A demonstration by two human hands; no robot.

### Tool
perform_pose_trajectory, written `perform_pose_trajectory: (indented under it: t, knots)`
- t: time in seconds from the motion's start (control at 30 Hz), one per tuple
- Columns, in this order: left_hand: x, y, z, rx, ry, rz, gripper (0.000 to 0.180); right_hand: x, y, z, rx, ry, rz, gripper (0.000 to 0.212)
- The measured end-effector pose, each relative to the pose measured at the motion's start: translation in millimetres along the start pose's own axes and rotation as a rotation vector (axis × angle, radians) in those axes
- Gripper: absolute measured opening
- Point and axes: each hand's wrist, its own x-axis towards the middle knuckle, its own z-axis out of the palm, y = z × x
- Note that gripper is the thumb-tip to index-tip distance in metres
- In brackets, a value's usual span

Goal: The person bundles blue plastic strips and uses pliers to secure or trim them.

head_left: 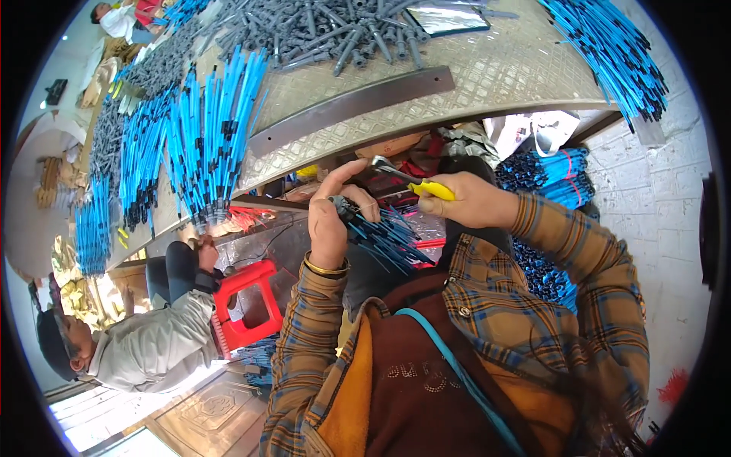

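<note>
My left hand (333, 221) is wrapped around the grey ends of a bundle of thin blue sticks (390, 242), whose free ends fan out to the right over my lap. Its index finger is raised toward the metal head of a yellow-handled hand tool (431, 190). That tool is gripped in my right hand (478, 199), its dark shaft and shiny head pointing left, just above the bundle. The tool's exact kind cannot be made out. Whether the head touches the raised finger is unclear.
The table (502, 72) ahead bears a flat metal bar (354, 107), a heap of grey plastic tubes (327, 30) and bunches of blue sticks (213, 137). Tied blue bundles (560, 179) lie below at right. At left, a person (152, 335) sits near a red plastic stool (247, 305).
</note>
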Motion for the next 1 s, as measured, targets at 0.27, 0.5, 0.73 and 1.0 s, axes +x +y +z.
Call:
perform_pose_trajectory:
  t: [0.27,0.5,0.73,1.0]
  knots:
    - [-13,2,3,0.139,-0.030,-0.048,0.068,18,69,68,-0.401,0.273,-0.346,0.028]
    - [-22,8,7,0.094,-0.067,-0.128,0.046,14,63,76,-0.148,0.176,-0.095,0.032]
    - [-32,-5,8,0.114,0.014,-0.050,0.043,16,80,68,-0.006,0.163,0.021,0.033]
    - [-48,-4,17,0.065,-0.042,-0.251,0.045,14,79,76,-0.126,0.189,-0.139,0.028]
